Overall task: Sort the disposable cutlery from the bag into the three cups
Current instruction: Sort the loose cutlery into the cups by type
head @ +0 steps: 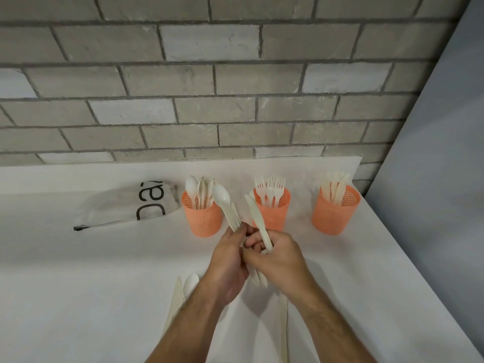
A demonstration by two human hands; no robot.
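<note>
Three orange mesh cups stand in a row near the wall. The left cup (pixel 203 218) holds spoons, the middle cup (pixel 273 214) holds forks, the right cup (pixel 334 216) holds knives. My left hand (pixel 227 260) is shut on a white spoon (pixel 222 200) and more cutlery behind it, in front of the left cup. My right hand (pixel 275 255) grips a cream knife (pixel 256 216), touching the left hand. The clear plastic bag (pixel 125 205) lies flat left of the cups.
Loose cutlery lies on the white table under my forearms: a spoon (pixel 190 284) and a knife (pixel 176 299) on the left, long pieces (pixel 284 326) near the front. The table's right edge (pixel 408 258) runs diagonally. A brick wall stands behind.
</note>
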